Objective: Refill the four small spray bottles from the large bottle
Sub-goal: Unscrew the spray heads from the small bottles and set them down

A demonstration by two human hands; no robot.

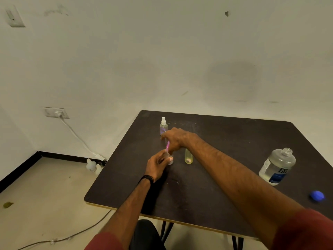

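Both hands meet over the dark brown table (225, 168): left hand (157, 164) grips a small clear spray bottle (170, 160) standing there, while right hand (173, 139) pinches its pink-tubed sprayer top (168, 146) just above. Uncapped large clear bottle (277, 166) stands well apart, right.

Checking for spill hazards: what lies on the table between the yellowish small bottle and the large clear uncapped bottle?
Head view: only the person's right forearm crosses above; the dark tabletop is bare.

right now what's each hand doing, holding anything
Left hand: grips the base of a small spray bottle.
Right hand: fingers curled at that bottle's top; the exact grip cannot be told.
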